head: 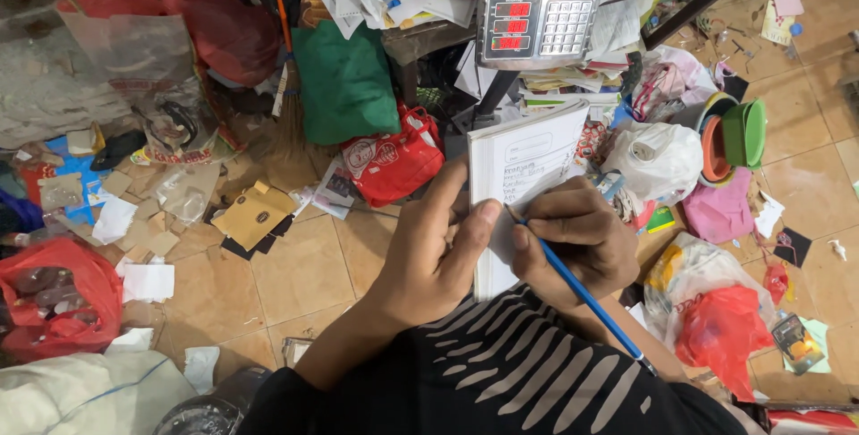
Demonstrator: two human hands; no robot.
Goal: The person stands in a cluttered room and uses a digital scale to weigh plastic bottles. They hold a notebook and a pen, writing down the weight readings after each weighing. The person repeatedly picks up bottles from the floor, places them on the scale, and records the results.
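left hand [429, 256]: bare, no ring, glove or watch | right hand [573, 243]: bare, no ring or glove | forearms: uncovered, no sleeves reaching the wrists | garment: black top with rows of pale grey tapered stripes fanning across the front

Grey digital scale display with red digits and keypad [537, 23]; green cloth bag [344, 81]; red plastic bag [394, 162]; stacked green and orange plastic bowls [735, 138]; flattened brown cardboard [253, 216] on tiled floor [304, 269].
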